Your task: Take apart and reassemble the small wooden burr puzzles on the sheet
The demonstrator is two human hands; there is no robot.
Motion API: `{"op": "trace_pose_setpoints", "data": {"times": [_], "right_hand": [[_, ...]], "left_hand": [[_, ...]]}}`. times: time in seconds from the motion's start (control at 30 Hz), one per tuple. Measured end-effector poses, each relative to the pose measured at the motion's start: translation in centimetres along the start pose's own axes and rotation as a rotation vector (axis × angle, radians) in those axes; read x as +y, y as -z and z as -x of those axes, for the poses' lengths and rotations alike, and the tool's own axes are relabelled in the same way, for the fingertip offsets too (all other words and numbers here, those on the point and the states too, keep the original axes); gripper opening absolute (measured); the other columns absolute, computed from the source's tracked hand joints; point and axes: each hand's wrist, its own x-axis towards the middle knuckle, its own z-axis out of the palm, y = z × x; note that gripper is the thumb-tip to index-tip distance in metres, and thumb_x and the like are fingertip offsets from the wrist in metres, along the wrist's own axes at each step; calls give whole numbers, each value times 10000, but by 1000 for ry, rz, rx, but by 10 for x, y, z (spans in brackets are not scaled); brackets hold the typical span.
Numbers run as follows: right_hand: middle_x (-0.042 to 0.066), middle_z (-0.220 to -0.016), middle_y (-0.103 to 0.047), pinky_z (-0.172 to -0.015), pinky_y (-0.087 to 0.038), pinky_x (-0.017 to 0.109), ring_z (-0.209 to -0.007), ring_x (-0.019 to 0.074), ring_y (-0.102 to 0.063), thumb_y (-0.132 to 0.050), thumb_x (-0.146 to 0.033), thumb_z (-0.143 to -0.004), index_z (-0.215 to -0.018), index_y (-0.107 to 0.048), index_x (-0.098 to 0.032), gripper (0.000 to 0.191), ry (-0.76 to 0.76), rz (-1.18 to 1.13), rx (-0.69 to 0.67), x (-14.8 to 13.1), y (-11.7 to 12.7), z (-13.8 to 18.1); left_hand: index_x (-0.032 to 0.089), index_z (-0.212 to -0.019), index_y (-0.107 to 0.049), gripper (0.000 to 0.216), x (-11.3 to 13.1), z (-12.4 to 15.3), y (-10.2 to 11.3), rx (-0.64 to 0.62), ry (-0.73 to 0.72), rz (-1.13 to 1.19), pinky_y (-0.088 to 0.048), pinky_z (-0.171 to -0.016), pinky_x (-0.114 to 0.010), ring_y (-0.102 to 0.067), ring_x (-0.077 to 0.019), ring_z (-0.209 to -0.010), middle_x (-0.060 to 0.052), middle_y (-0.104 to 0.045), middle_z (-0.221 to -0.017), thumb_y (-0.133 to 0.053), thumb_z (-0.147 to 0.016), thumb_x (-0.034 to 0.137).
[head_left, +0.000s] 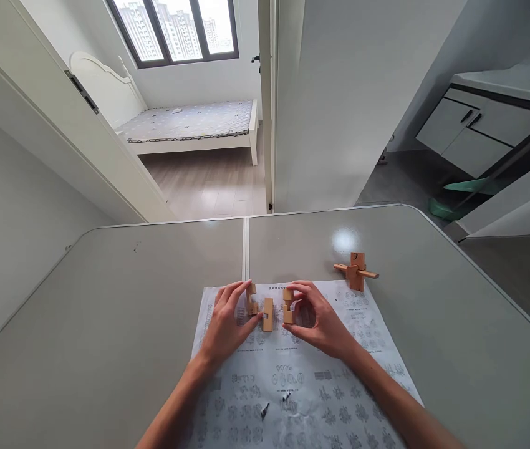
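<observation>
My left hand has thumb and fingers closed around a notched wooden puzzle piece, held over the printed sheet. Between my hands a second notched wooden block stands on the paper, its small cut-out facing left, close to my left thumb tip. In my right hand a third notched wooden piece is gripped at its top and bottom ends between finger and thumb. The printed instruction sheet, with rows of small diagrams, lies under both hands.
An assembled wooden cross-shaped puzzle marked with a number stands at the sheet's upper right corner. Two small dark scraps lie on the paper. The grey table has a pale seam and rim. Beyond are a doorway, a bed and a cabinet.
</observation>
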Motion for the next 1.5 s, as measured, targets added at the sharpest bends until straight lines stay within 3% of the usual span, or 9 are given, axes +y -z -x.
{"op": "trace_pose_setpoints", "data": {"times": [0.13, 0.4, 0.67, 0.97, 1.1, 1.17, 1.27, 1.37, 1.5], "right_hand": [[104, -1377, -522, -896, -618, 421, -1098, 281, -646, -769, -232, -841, -1368, -568, -322, 571, 6, 7, -18, 1, 1, 0], [100, -1374, -477, -901, -609, 437, -935, 228, -633, -734, -153, -831, -1451, -556, -348, 673, -12, 27, -54, 4, 1, 3], [105, -1381, -486, -887, -614, 428, -951, 231, -633, -735, -177, -840, -1448, -522, -321, 660, -4, 23, -27, 4, 0, 2], [110, -1427, -542, -935, -597, 450, -1125, 282, -632, -741, -219, -869, -1402, -556, -310, 571, 52, 7, 2, 2, 1, 1], [91, -1432, -578, -952, -564, 471, -1056, 263, -637, -757, -202, -863, -1429, -541, -335, 620, 65, 6, 16, -5, -3, 3], [78, -1401, -613, -956, -549, 465, -1131, 283, -619, -783, -197, -849, -1422, -540, -349, 641, 94, -6, 32, -12, -7, 5], [85, -1377, -632, -936, -549, 442, -1325, 328, -524, -794, -210, -848, -1434, -522, -346, 661, 152, -47, 4, -24, -14, 8], [87, -1398, -618, -949, -543, 440, -1358, 329, -498, -792, -203, -852, -1435, -519, -350, 661, 158, -74, -40, -32, -20, 13], [93, -1406, -597, -970, -536, 456, -1277, 316, -546, -782, -177, -853, -1448, -508, -354, 678, 149, -93, -55, -32, -27, 18]], "left_hand": [[319, -1483, -486, 664, 3, 0, 0, -37, -47, -51, -497, -1095, -523, -551, -309, -1308, -84, -625, -1367, -751, -878, 250], [300, -1459, -497, 628, 6, 1, 1, -98, -97, -94, -492, -1107, -480, -536, -298, -1303, -78, -618, -1378, -740, -883, 245], [287, -1455, -500, 643, 1, 2, -2, -113, -68, -31, -479, -1110, -493, -529, -307, -1309, -85, -611, -1391, -763, -870, 258], [327, -1473, -522, 671, -3, 1, 6, -84, 61, 379, -521, -1036, -470, -631, -269, -1155, -89, -616, -1395, -806, -866, 334], [274, -1509, -497, 699, -3, 2, 8, -116, 156, 661, -514, -1053, -459, -644, -266, -1156, -127, -629, -1384, -789, -887, 403], [255, -1513, -500, 719, 0, 3, 9, -127, 168, 762, -541, -993, -421, -659, -250, -1094, -145, -629, -1379, -787, -885, 452], [249, -1519, -503, 734, 5, 4, 10, -170, 205, 880, -560, -739, -296, -648, -160, -834, -167, -626, -1381, -752, -892, 538], [270, -1528, -491, 745, 8, 5, 10, -232, 257, 978, -422, -513, -201, -493, -48, -589, -181, -607, -1402, -727, -892, 581], [284, -1495, -530, 740, 8, 5, 8, -252, 272, 1060, -347, -473, -168, -510, -67, -642, -164, -599, -1405, -798, -843, 508]]}}
